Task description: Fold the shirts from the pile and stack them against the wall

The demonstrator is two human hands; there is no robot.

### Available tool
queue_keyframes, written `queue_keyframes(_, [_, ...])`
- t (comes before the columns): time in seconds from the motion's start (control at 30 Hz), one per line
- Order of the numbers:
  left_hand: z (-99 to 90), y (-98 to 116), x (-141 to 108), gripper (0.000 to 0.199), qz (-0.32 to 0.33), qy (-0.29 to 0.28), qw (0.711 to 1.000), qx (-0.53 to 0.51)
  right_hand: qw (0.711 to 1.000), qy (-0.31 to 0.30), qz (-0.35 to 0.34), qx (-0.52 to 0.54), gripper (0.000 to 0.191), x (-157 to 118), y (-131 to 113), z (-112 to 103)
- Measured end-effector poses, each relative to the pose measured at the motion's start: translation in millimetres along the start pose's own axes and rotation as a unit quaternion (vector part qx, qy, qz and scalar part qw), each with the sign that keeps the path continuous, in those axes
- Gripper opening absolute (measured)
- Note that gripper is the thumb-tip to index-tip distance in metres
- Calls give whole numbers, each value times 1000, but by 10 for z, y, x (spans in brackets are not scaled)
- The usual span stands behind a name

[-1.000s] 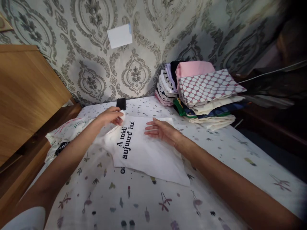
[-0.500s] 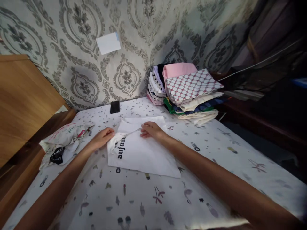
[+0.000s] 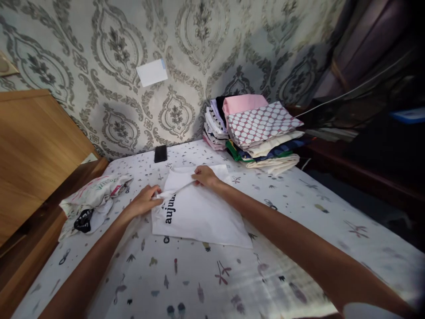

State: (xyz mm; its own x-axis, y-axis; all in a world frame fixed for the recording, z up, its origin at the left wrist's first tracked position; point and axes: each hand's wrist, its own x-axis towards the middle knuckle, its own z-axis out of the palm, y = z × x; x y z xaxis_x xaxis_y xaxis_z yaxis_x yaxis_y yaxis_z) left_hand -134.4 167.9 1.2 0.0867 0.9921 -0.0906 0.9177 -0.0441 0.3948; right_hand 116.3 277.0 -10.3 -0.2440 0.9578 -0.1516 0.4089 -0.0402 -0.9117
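A white shirt [image 3: 206,217] with black lettering lies partly folded on the patterned bed sheet [image 3: 186,283]. At its left edge, my left hand [image 3: 146,200] pinches a bit of the cloth between thumb and fingers. My right hand [image 3: 205,176] is closed on the fabric near the shirt's upper middle. Between the two hands a raised fold of cloth runs slantwise, covering part of the lettering.
Folded clothes [image 3: 255,128] are stacked at the back right, by the wall. A black phone [image 3: 160,153] lies near the wall. Crumpled clothes [image 3: 96,199] rest at the left, beside the wooden bed frame [image 3: 43,155]. Paper [image 3: 152,72] is on the wall.
The view has shifted slightly. My left hand has moved a little down and closed on the shirt's left edge. My right fingers are more tightly closed, and the fold between the hands sits lower.
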Motion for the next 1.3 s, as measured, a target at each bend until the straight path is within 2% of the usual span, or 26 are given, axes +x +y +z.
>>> queue_keyframes(0.2, [-126,210,-84,15,1,9,1000,-26,998,24,-23,50,22,-92,59,-7])
queue_keyframes(0.3, [-101,508,-239,15,1,65,997,-42,997,33,-41,62,21,-89,89,-13])
queue_keyframes(0.37, [-33,783,-382,11,36,96,993,-65,996,42,-51,62,19,-71,110,-23])
queue_keyframes(0.4, [12,925,-458,14,64,84,991,-84,995,49,-56,59,18,-61,123,-30])
queue_keyframes(0.47, [103,1171,-591,27,119,9,985,-126,995,65,-66,47,15,-44,152,-47])
queue_keyframes(0.53, [176,1318,-663,34,152,-62,974,-158,994,78,-75,35,17,-31,184,-61])
queue_keyframes(0.57, [200,1344,-667,32,161,-74,970,-169,993,82,-79,29,18,-26,199,-65])
queue_keyframes(0.63, [221,1308,-609,24,160,-51,970,-176,992,86,-85,21,21,-12,225,-66])
queue_keyframes(0.77, [203,1048,-370,17,142,56,980,-129,991,90,-94,12,22,21,250,-50])
queue_keyframes(0.87, [236,912,-268,17,178,66,979,-76,991,91,-98,11,21,41,254,-42])
queue_keyframes(0.97, [354,901,-266,18,222,26,975,1,991,88,-99,12,21,52,267,-39])
queue_keyframes(1.07, [484,926,-275,14,253,24,962,100,991,88,-100,15,20,63,289,-29])
queue_keyframes(1.2, [546,927,-259,17,283,76,940,176,990,93,-102,21,20,86,295,-25])
queue_keyframes(1.3, [522,986,-271,21,308,142,925,169,989,105,-101,20,20,110,277,-90])
